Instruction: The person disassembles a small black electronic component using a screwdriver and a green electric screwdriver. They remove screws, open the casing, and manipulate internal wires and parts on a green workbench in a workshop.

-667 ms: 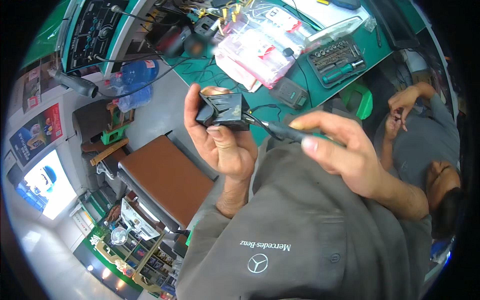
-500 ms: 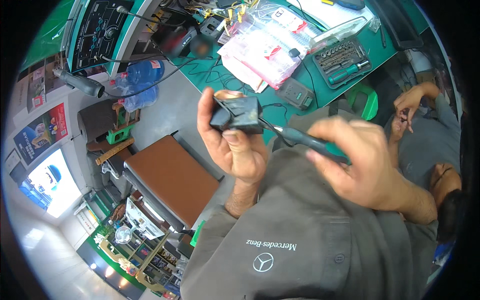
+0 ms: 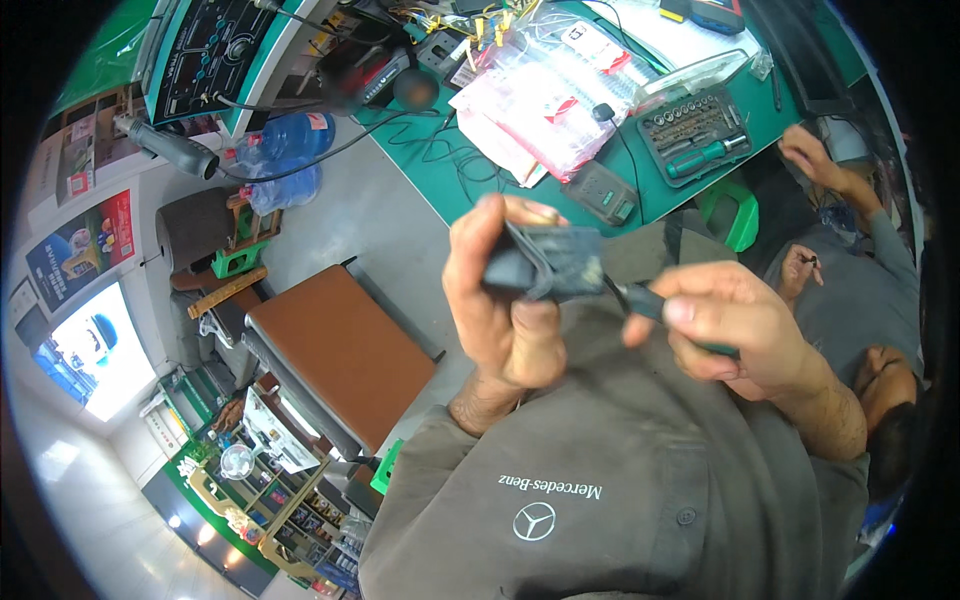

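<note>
Clock positions run from the held piece. The flat green surface [image 3: 772, 118] spans approx. 11 to 2 o'c., carrying clear & pink plastic bags [image 3: 550, 105] at 12, an open grey plastic socket-and-bit case [image 3: 657, 150] betw. 1 and 2, and a dark grey boxy device [image 3: 600, 192] at 1. Work on the black boxy plastic housing [image 3: 560, 262] looks underway, judging by both hands being at it. Hsg. is up in mid-air, near pic. centre; its visible side seems whole, w/ a thin dark lead [image 3: 612, 290] at 4 o'c. Nothing reads as finished; what's left can't be told, as the far side's hidden & the tool end's blurred.

Pose: R hand [image 3: 735, 315] sits at 3-4 o'c., forearm in from 4, fingers curled tight on a slim dark-handled tool w/ green rear end [image 3: 648, 302], aimed approx. at the hsg.; tip contact can't be told. L hand [image 3: 505, 325] is at 7, forearm rising from below, palm up, fingers wrapped round the hsg., thumb on its near side.
</note>
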